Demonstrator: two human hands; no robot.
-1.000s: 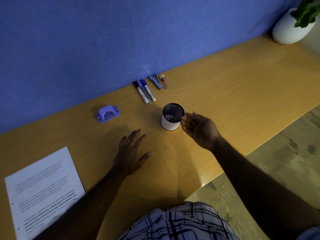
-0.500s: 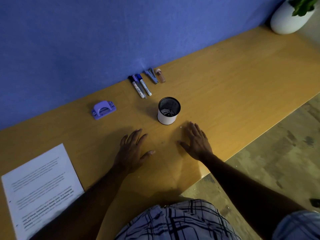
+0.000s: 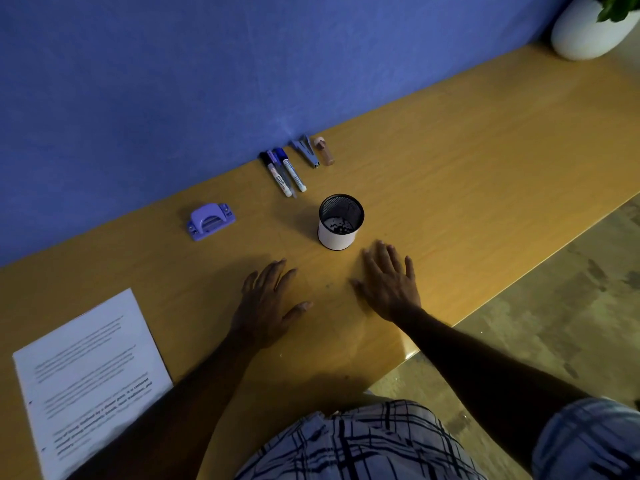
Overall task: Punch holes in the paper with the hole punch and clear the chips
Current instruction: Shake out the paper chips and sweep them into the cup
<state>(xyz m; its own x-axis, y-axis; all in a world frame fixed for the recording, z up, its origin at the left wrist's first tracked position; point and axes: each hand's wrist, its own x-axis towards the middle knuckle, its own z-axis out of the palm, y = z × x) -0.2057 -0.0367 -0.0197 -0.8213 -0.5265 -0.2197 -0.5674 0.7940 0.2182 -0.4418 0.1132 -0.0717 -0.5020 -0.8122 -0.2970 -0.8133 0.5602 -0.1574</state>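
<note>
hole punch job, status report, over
Left hand and right hand open, flat on desk. Hole punch untouched by wall, paper far left. Mesh cup stands just beyond right hand.

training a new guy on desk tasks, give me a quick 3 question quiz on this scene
1. True or false: the left hand grips the hole punch.
2. What shows inside the cup? A) markers B) small pale bits C) a stapler
3. Fill in: the hand nearer the cup is the ___ hand.

Key: 1 false, both hands lie flat on the table. 2 B. 3 right, the right hand lies just in front of the cup.
</note>
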